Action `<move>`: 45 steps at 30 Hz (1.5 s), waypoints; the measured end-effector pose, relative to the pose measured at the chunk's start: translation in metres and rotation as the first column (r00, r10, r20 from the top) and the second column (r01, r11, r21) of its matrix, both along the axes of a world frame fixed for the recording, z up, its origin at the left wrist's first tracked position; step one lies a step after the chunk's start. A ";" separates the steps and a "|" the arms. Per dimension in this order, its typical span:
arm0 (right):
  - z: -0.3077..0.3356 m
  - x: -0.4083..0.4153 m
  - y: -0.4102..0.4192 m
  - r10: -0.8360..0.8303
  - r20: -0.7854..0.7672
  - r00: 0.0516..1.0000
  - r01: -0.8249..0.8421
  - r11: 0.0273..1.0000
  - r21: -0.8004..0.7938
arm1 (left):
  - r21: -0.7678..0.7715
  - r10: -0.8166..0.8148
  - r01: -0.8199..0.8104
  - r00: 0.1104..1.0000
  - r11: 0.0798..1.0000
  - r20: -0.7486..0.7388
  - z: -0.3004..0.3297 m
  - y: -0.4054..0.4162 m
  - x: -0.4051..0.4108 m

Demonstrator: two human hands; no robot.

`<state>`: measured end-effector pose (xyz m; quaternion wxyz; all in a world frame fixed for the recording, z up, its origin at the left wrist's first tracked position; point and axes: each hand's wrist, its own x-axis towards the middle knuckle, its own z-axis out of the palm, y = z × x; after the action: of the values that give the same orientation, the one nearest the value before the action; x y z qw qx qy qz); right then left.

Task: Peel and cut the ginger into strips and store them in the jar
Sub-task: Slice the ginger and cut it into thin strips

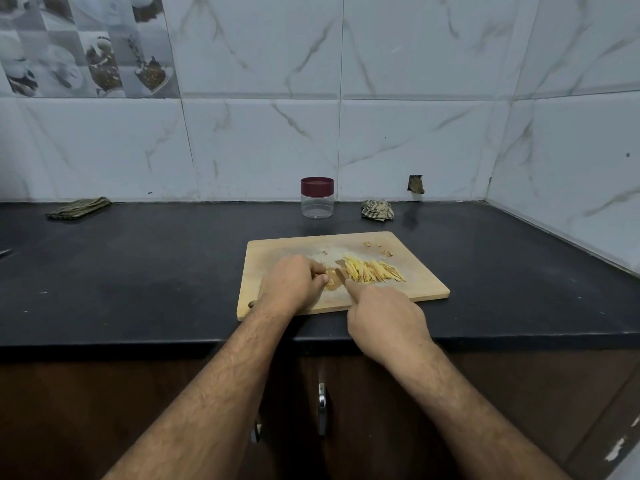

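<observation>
Wooden cutting board (420, 289) sat on black surface (138, 271). Left hand (291, 284) pinned ginger piece (331, 281), fingers curled over it. Right hand (386, 318) gripped knife (341, 276), blade beside yellow ginger strips (374, 270). Maroon-lidded jar (317, 197) stood behind board, near wall.

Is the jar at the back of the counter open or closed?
Closed and empty: the maroon lid sits on the upright jar, whose clear wall shows nothing inside.

No readable text, label, brand, number or sign showed on anything in view.
</observation>
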<state>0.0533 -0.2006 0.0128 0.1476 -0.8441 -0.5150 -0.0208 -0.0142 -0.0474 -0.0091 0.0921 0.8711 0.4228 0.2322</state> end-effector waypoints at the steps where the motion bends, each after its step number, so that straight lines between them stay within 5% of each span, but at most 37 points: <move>1: 0.002 0.000 0.002 0.008 -0.009 1.000 -0.008 1.000 0.003 | -0.001 -0.002 0.002 1.000 1.000 -0.002 0.000 0.000 0.000; 25: -0.005 -0.005 -0.002 0.075 0.095 0.993 -0.068 0.995 -0.077 | 0.013 0.000 0.000 1.000 1.000 0.003 -0.003 0.006 0.002; 45: 0.004 0.001 0.015 0.033 -0.015 0.999 -0.033 0.999 -0.017 | 0.016 0.024 -0.024 0.999 1.000 0.042 -0.002 -0.001 -0.001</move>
<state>0.0545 -0.1860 0.0169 0.1443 -0.8369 -0.5279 -0.0076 -0.0152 -0.0483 -0.0111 0.0907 0.8617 0.4292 0.2551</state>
